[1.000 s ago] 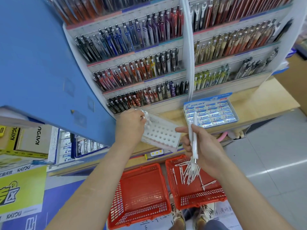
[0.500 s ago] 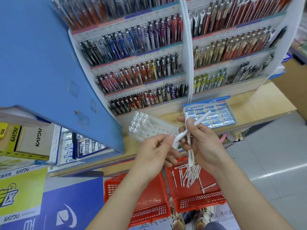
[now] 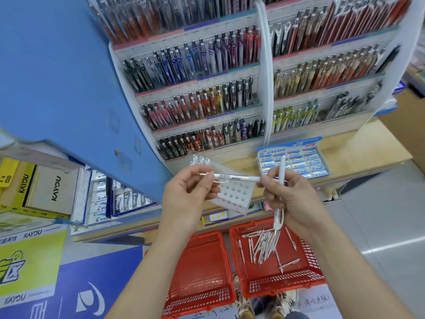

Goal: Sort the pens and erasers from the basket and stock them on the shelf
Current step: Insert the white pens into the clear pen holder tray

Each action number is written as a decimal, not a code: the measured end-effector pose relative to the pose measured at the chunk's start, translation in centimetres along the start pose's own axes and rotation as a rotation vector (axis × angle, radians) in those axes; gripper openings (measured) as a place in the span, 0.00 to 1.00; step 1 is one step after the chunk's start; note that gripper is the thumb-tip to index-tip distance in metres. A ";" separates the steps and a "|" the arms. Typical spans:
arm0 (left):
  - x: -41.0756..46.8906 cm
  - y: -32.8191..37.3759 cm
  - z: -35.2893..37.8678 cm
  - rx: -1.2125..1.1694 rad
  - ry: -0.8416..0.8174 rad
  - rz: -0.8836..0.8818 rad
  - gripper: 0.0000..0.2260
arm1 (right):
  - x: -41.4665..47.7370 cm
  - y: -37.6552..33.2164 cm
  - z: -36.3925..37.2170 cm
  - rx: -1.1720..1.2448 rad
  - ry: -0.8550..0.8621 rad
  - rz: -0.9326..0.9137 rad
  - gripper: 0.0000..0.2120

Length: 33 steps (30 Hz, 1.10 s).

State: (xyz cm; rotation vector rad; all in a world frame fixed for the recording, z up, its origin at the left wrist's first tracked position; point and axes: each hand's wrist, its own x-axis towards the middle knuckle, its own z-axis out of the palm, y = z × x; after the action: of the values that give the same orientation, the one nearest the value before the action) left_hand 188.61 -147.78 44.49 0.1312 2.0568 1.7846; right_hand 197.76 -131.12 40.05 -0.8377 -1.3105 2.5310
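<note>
My left hand [image 3: 187, 199] pinches a white pen [image 3: 232, 177] that lies level in front of a white perforated pen holder [image 3: 232, 194] on the wooden shelf [image 3: 372, 143]. A few white pens stand at the holder's far end [image 3: 200, 160]. My right hand [image 3: 289, 199] grips another white pen [image 3: 281, 178] held upright, its fingertips touching the cap end of the level pen. Below, the right red basket [image 3: 276, 284] holds several loose white pens [image 3: 264, 246]. A box of Pilot erasers [image 3: 296, 162] sits on the shelf to the right.
A second red basket [image 3: 200, 272] stands on the floor to the left of the first. Tiered racks of coloured pens [image 3: 202, 93] rise behind the shelf. A blue panel [image 3: 57, 77] juts out at left, with Kayou boxes [image 3: 46, 189] below it.
My left hand left the holder, came to my right hand and took one white pen from it. That pen now lies level between both hands.
</note>
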 end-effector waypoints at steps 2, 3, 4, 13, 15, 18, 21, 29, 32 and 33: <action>0.3 0.4 -0.5 -0.010 0.043 0.036 0.04 | 0.0 0.6 0.2 -0.042 -0.001 0.019 0.06; 0.4 0.6 -0.8 0.015 0.058 0.068 0.05 | 0.0 0.9 0.4 -0.038 0.018 0.031 0.04; 0.5 0.9 -1.1 0.052 0.075 0.109 0.05 | 0.1 1.1 0.5 -0.004 0.051 0.054 0.02; 2.9 0.1 -4.1 0.707 0.171 0.472 0.05 | 1.0 1.7 -0.7 -0.073 0.165 0.135 0.14; 3.2 -0.6 -4.0 0.816 0.162 0.528 0.02 | 1.2 2.2 -0.8 0.033 0.171 0.165 0.14; 3.8 -1.7 -3.8 0.888 0.145 0.555 0.02 | 0.9 2.7 -0.8 0.075 0.140 0.187 0.12; 4.3 -2.3 -3.5 0.912 0.122 0.547 0.03 | 0.6 2.9 -0.7 -0.032 0.106 0.167 0.11; 5.4 -3.9 -3.3 1.004 0.079 0.528 0.04 | 0.7 2.9 -0.6 -0.048 0.134 0.162 0.12; 5.6 -4.3 -3.2 1.038 0.079 0.507 0.05 | 0.4 2.8 -0.7 -0.062 0.106 0.155 0.11; 5.7 -4.4 -3.2 1.041 0.078 0.501 0.05 | 0.4 2.8 -0.7 -0.076 0.100 0.149 0.11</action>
State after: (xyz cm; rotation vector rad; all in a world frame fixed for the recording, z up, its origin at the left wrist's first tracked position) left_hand 183.12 -149.63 39.19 0.9343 2.9762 0.7156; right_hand 198.11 -132.21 37.35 -1.1006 -1.3685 2.5246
